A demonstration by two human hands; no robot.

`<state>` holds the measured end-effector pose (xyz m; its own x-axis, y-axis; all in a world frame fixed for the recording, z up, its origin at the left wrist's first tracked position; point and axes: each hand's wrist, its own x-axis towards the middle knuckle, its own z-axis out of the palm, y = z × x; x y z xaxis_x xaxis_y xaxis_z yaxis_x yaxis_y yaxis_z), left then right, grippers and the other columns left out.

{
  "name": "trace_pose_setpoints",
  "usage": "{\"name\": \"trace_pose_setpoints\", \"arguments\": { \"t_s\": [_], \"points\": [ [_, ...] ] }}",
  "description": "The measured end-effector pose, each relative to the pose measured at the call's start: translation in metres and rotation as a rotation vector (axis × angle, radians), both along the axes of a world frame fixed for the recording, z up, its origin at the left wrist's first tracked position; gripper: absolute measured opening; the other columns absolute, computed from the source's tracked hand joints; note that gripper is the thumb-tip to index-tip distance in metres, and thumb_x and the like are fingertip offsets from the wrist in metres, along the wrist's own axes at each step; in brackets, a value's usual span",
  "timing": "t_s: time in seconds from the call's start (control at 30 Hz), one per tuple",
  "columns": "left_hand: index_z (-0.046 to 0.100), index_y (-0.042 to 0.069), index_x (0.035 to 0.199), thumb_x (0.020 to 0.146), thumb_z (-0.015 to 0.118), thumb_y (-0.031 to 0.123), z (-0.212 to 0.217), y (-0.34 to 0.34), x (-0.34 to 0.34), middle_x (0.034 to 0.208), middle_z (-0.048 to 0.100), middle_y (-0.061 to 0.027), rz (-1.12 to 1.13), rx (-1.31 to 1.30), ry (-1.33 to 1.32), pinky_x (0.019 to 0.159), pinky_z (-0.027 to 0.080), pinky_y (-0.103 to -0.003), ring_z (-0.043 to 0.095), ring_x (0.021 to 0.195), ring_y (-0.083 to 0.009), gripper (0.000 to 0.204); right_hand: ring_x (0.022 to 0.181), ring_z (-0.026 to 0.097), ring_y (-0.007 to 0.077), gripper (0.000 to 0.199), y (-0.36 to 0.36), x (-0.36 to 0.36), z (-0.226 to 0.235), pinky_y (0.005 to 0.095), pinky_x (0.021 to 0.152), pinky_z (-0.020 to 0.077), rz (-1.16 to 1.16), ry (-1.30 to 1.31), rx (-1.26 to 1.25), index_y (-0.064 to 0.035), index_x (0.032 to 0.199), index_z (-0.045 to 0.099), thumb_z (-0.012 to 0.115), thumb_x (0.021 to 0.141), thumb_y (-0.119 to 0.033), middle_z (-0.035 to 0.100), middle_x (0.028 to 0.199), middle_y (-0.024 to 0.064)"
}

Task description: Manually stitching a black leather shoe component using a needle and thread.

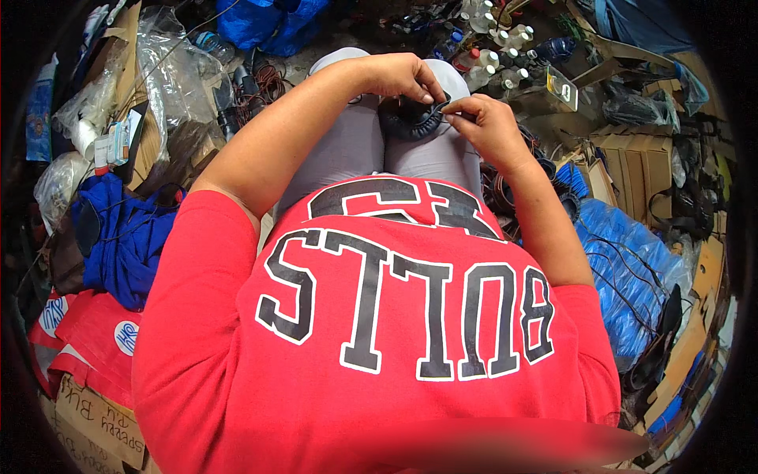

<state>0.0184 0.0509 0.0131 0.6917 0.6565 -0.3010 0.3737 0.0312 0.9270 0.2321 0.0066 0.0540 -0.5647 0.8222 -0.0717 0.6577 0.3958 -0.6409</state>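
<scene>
A black, shoe-like piece [412, 122] with a curved, ribbed edge rests on my thighs, just beyond the hem of my red shirt. My left hand [408, 77] reaches over it from the far side, fingers bent down and closed at its upper edge. At its right edge, my right hand [483, 126] pinches with thumb and forefinger, close to the left fingertips. Something thin and dark shows between the right fingertips, too small to name. The fingers hide part of the piece, so its exact kind is unclear.
Small bottles [497, 51] with white and red caps stand beyond my right knee. Cardboard [636, 170] and blue plastic bags [624, 268] lie to my right. On my left are clear plastic sheeting [170, 63], blue cloth [126, 229] and red bags [99, 336].
</scene>
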Motion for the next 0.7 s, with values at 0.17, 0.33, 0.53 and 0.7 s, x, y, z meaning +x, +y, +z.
{"name": "trace_pose_setpoints", "arguments": {
  "t_s": [0.17,0.33,0.53,0.7],
  "points": [
    [0.067,0.008,0.104,0.076,0.067,0.005,-0.005,-0.001,-0.002,0.092,0.061,-0.0043,-0.044,0.107,-0.026,0.080,0.044,-0.026,0.054,0.091,-0.0150,0.028,0.087,0.054,0.0118,0.017,0.017,0.020,-0.016,0.0234,0.078,0.0414,0.008,0.214,-0.417,-0.0076,0.097,0.069,0.063,0.080,-0.009,0.059,0.093,0.0029],
    [0.068,0.008,0.103,0.075,0.068,0.005,-0.006,-0.003,-0.003,0.093,0.061,-0.0054,-0.070,0.182,-0.056,0.084,0.042,-0.028,0.054,0.093,-0.0171,0.028,0.088,0.054,0.0112,0.021,0.020,0.028,-0.032,0.0240,0.079,0.0417,0.000,0.389,-0.627,-0.0052,0.100,0.068,0.063,0.080,-0.007,0.060,0.098,0.0016],
    [0.069,0.007,0.098,0.073,0.069,0.006,-0.004,-0.006,-0.004,0.092,0.061,-0.0065,-0.037,0.186,-0.060,0.085,0.042,-0.029,0.054,0.093,-0.0176,0.025,0.086,0.055,0.0104,0.021,0.015,0.019,-0.037,0.0226,0.078,0.0421,-0.023,0.417,-0.588,-0.0063,0.100,0.069,0.065,0.079,-0.007,0.061,0.093,0.0016],
    [0.065,0.006,0.102,0.074,0.062,0.000,0.004,-0.018,-0.001,0.095,0.058,-0.0090,0.213,0.442,0.083,0.080,0.046,-0.031,0.056,0.093,-0.0202,0.029,0.073,0.050,0.0087,0.016,-0.003,0.005,-0.032,0.0228,0.067,0.0418,-0.059,0.291,-0.178,-0.0092,0.094,0.070,0.067,0.077,-0.009,0.054,0.077,0.0010]
  ]
}}
